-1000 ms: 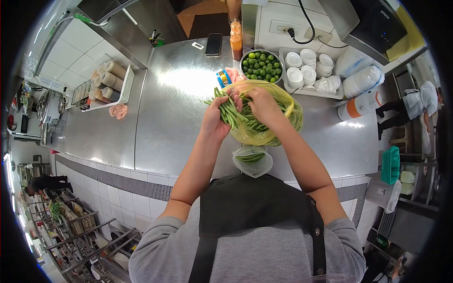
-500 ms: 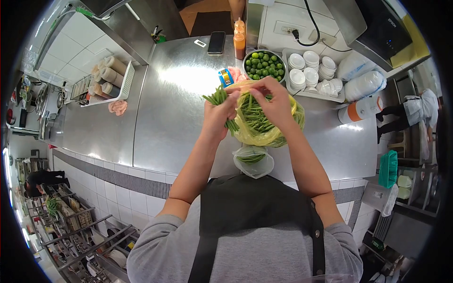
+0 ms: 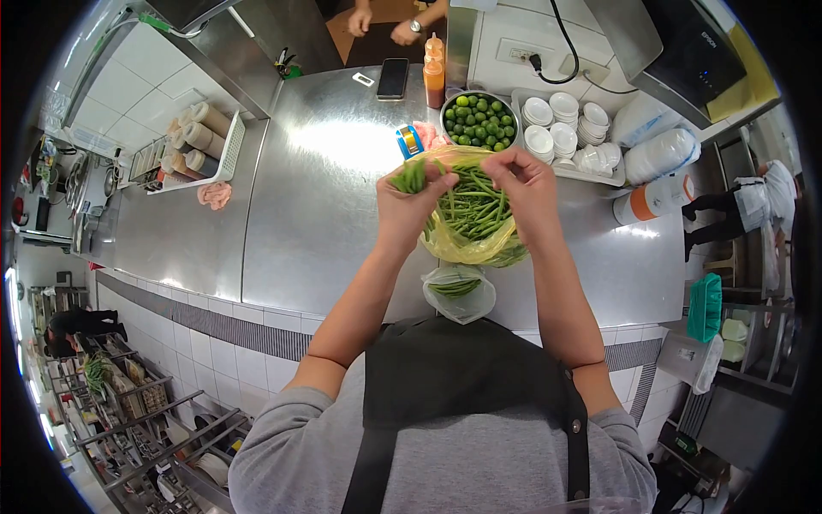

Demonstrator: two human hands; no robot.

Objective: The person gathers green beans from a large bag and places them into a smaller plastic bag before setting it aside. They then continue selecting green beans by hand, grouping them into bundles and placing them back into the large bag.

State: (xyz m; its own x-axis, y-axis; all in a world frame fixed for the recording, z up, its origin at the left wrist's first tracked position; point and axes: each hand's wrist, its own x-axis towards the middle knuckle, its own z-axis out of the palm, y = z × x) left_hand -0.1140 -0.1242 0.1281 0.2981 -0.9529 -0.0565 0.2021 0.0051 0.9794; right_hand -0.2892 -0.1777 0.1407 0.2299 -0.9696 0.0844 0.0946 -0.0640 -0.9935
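Observation:
My left hand (image 3: 406, 212) is wrapped round a bunch of green beans (image 3: 409, 177), above the left side of a yellow plastic bag (image 3: 467, 249). Cut green beans (image 3: 479, 210) fill the open bag. At the bag's right side is my right hand (image 3: 531, 190), its thumb and fingertips pinched together near the rim; what they hold, if anything, is too small to tell. A small clear bag (image 3: 473, 305) with more green beans lies nearer my apron.
Behind the yellow bag stand a bowl of limes (image 3: 479, 120), a tape roll (image 3: 409, 140) and sauce bottles (image 3: 434, 73). A phone (image 3: 393, 78) lies farther back. White dishes (image 3: 565, 137) fill a tray at right. Another person's hands (image 3: 402, 32) show beyond the counter.
My left hand has shifted slightly right with the beans, over the bag's edge. My right hand has moved right, away from the left. Another person's hands have appeared beyond the counter.

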